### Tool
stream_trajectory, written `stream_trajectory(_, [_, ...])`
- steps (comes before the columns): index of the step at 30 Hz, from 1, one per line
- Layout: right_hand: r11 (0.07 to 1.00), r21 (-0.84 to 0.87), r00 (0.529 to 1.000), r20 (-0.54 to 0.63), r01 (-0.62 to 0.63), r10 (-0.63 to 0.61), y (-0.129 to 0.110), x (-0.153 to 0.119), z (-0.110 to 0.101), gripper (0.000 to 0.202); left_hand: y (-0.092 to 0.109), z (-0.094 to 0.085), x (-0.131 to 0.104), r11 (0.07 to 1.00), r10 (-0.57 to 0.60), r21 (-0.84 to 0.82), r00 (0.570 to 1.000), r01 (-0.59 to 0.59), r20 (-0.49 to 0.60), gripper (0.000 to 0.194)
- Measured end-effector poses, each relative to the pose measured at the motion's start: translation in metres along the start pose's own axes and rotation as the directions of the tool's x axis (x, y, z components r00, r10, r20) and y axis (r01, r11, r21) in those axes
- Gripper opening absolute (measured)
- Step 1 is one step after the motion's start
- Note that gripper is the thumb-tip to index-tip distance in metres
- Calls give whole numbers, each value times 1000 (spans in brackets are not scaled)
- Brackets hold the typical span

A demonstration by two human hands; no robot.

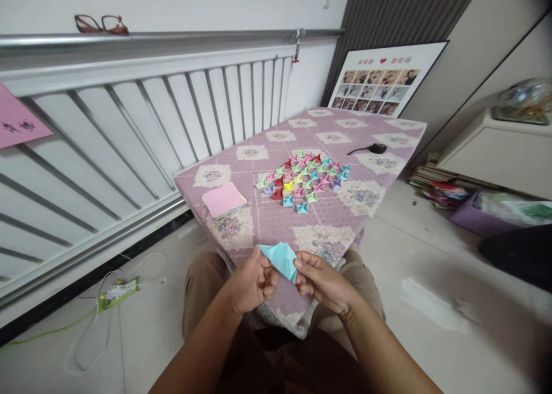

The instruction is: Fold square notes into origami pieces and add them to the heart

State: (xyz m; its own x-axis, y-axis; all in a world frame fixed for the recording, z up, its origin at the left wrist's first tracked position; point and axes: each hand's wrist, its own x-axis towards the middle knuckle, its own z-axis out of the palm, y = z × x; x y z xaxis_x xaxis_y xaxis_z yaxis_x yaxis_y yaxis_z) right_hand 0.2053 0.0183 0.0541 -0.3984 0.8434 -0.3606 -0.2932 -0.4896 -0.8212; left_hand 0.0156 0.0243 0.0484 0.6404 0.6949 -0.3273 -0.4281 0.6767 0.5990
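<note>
In the head view, the left hand (257,282) and the right hand (317,276) hold a light-blue folded paper (282,259) between them, above the near end of the table (276,221). The left fingers pinch its left corner, with the other fingers curled in below; the right fingers pinch its right edge, thumb on top.

The table wears a mauve patterned tablecloth with pale floral patches. Beyond the hands, around the middle of the table, small folded paper pieces (311,197) stand close together in slanting rows, in green, pink, red, yellow, purple and blue. The nearest of them is a light-blue one. To their left, near the left edge of the table, lies a stack of paper sheets (224,199), pink on top. Toward the far right of the table is a small black object with a short cord (378,148), too small to identify.

On the left, a white radiator (164,112) runs alongside the table under a metal pipe (194,36), with eyeglasses (102,25) resting on the pipe. A pink sheet with handwriting (19,121) hangs at the far left. Behind the far end of the table stands a photo board (383,80). A power strip (118,293) with cables lies on the floor at the left.
</note>
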Motion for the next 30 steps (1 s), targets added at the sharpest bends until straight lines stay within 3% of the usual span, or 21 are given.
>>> stream_trajectory(6, [1000,8,1000,-21,-5,5,0,0,0,38,0,5,2,1000,-26,4,997,26,-76,56])
stream_trajectory(14, [1000,22,1000,-31,2,-1,3,2,-2,38,3,4,1,997,-41,-63,996,36,-79,61])
stream_trajectory(22, [1000,1,999,-32,9,-9,1,3,-1,38,5,5,2,995,-80,43,983,88,-167,37])
stream_trajectory(25, [1000,-6,999,-35,25,-25,-4,3,0,37,6,8,2,990,-33,132,988,53,-149,32])
stream_trajectory(30, [999,-16,999,-33,38,-38,-9,0,2,37,3,11,5,956,123,284,983,-81,-133,37])
